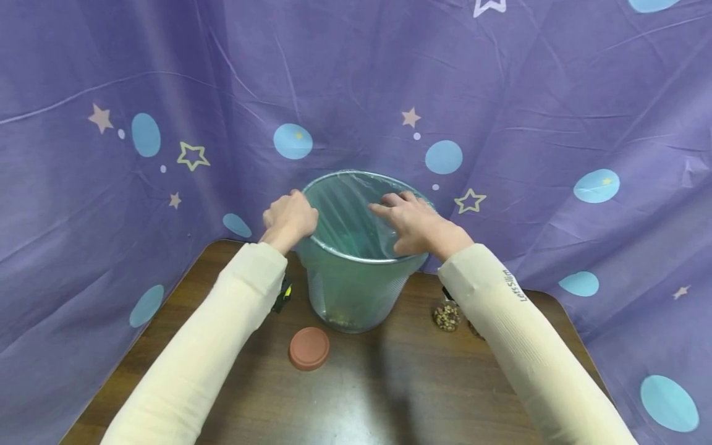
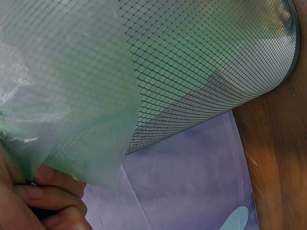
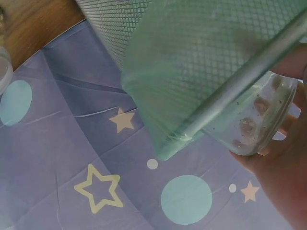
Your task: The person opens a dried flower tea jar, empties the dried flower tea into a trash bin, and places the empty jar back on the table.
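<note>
A mesh trash bin [image 1: 356,303] stands tilted on the table, lined with a translucent green trash bag [image 2: 96,129] folded over its rim. At the rim's left side my left hand [image 1: 292,216] grips the bag's edge with curled fingers; something dark shows beneath those fingers in the left wrist view. Over the mouth, on the right, my right hand [image 1: 416,222] holds a clear jar [image 3: 256,115], tipped, its fingers around the side. A few brownish spots show on the jar. Low in the bin, yellowish bits [image 1: 342,322] show through the mesh.
A reddish round lid [image 1: 309,348] lies on the wooden table [image 1: 334,408] in front of the bin. To the right stands a jar of mottled beans or pebbles [image 1: 447,316], with another thing partly hidden by my sleeve. Purple curtain [image 1: 356,80] hangs close behind.
</note>
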`<state>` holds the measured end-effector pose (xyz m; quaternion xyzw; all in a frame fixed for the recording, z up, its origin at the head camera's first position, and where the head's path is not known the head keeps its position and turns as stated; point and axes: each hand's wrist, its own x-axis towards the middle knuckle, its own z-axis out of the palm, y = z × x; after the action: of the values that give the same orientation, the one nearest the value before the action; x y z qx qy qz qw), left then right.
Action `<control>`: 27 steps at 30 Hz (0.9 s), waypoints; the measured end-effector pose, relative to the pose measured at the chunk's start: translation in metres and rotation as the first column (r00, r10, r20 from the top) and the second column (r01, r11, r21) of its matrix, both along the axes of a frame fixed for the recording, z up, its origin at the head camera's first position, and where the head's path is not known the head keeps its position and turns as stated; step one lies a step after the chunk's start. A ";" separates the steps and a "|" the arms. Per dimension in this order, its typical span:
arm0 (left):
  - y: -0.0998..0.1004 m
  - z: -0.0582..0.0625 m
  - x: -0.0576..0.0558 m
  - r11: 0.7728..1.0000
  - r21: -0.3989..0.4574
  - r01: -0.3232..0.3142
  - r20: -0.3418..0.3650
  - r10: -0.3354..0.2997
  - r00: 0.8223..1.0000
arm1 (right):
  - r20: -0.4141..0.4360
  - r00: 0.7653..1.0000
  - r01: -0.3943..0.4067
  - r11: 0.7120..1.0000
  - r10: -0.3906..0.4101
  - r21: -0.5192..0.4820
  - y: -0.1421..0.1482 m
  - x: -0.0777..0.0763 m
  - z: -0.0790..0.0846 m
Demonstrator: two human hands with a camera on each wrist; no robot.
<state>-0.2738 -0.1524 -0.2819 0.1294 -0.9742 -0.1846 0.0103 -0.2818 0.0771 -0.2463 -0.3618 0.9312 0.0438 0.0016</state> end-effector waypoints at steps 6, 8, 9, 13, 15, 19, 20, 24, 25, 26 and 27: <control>0.000 0.002 0.000 1.000 -0.005 0.004 0.001 -0.004 1.000 | -0.016 1.000 -0.022 0.997 0.020 -0.070 0.004 0.000 0.004; 0.000 0.002 0.000 1.000 -0.006 0.006 0.008 -0.006 1.000 | -0.013 1.000 -0.022 0.996 0.021 -0.086 0.005 0.000 0.005; 0.000 0.002 0.000 1.000 -0.006 0.006 0.012 -0.006 1.000 | -0.013 1.000 -0.021 0.995 0.020 -0.093 0.006 0.000 0.006; 0.001 0.001 0.001 1.000 -0.003 0.010 0.013 -0.010 1.000 | -0.007 1.000 0.007 0.992 -0.008 -0.129 0.010 0.000 0.009; 0.001 0.001 0.001 1.000 -0.001 0.009 0.008 -0.009 1.000 | -0.004 1.000 0.024 0.988 -0.025 -0.155 0.012 0.000 0.009; 0.001 0.000 0.001 1.000 -0.002 0.001 0.007 -0.001 1.000 | 0.010 0.998 0.067 0.974 -0.066 -0.215 0.017 0.000 0.009; 0.000 0.000 0.001 1.000 -0.002 -0.001 0.009 0.001 1.000 | 0.010 0.998 0.070 0.971 -0.069 -0.230 0.019 0.000 0.009; 0.001 0.000 0.001 1.000 -0.004 -0.002 0.017 0.002 1.000 | 0.004 0.996 0.086 0.949 -0.089 -0.302 0.026 0.000 0.006; 0.001 0.000 0.000 1.000 -0.003 -0.002 0.017 0.002 1.000 | 0.004 0.995 0.096 0.942 -0.101 -0.323 0.028 -0.001 0.006; 0.001 0.000 0.000 1.000 -0.002 -0.002 0.017 0.003 1.000 | 0.006 0.993 0.110 0.932 -0.116 -0.345 0.030 -0.001 0.006; 0.001 0.000 0.000 1.000 -0.002 -0.003 0.016 0.003 1.000 | 0.012 0.991 0.132 0.919 -0.137 -0.371 0.032 -0.001 0.006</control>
<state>-0.2737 -0.1516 -0.2818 0.1321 -0.9743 -0.1825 0.0029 -0.2830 0.1091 -0.2401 -0.2906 0.9453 -0.1307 -0.0702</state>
